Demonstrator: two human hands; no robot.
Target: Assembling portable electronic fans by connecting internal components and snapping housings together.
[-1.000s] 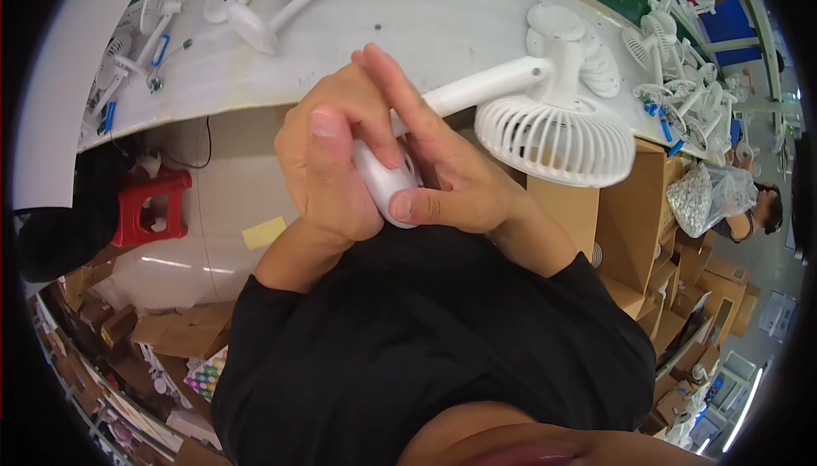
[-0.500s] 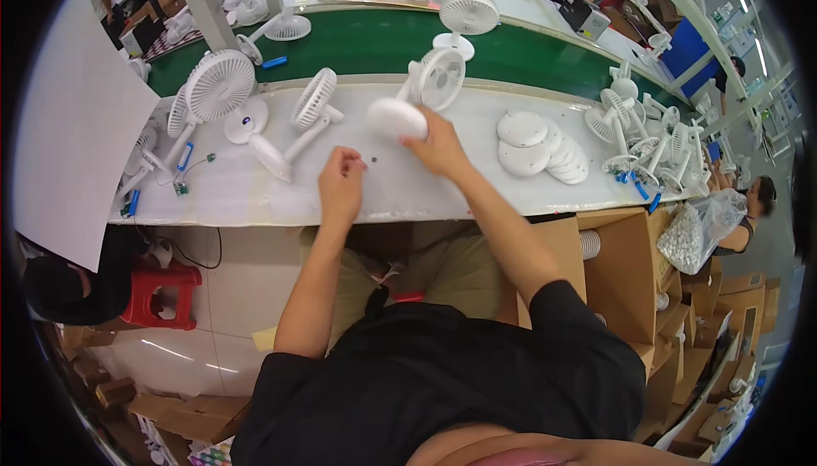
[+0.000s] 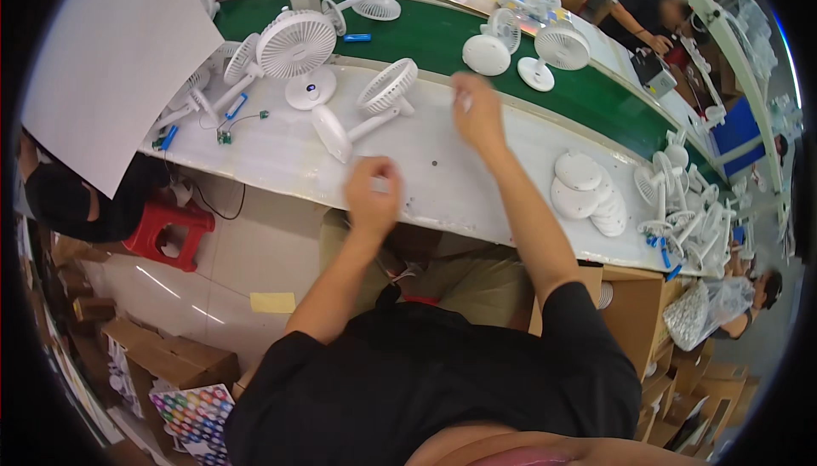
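My left hand [image 3: 373,189] hovers over the front edge of the white worktable [image 3: 442,177] with its fingers curled in; I see nothing clearly held in it. My right hand [image 3: 475,113] reaches further out over the table, blurred, its fingers extended and nothing visible in them. A white desk fan [image 3: 368,107] lies on its side just left of both hands, its round base [image 3: 330,132] toward me. Beyond the right hand, two white fans [image 3: 487,53] [image 3: 557,49] stand on the green conveyor belt [image 3: 425,36].
More white fans [image 3: 294,45] stand at the table's left, and several fans [image 3: 681,211] crowd its right end. A stack of white round discs [image 3: 587,194] lies to the right. A red stool [image 3: 166,228] and cardboard boxes [image 3: 162,355] are on the floor. Another person [image 3: 647,19] works across the belt.
The white round fan part my right hand held half a second ago is out of the hand. Both hands went from close to my chest out over the table.
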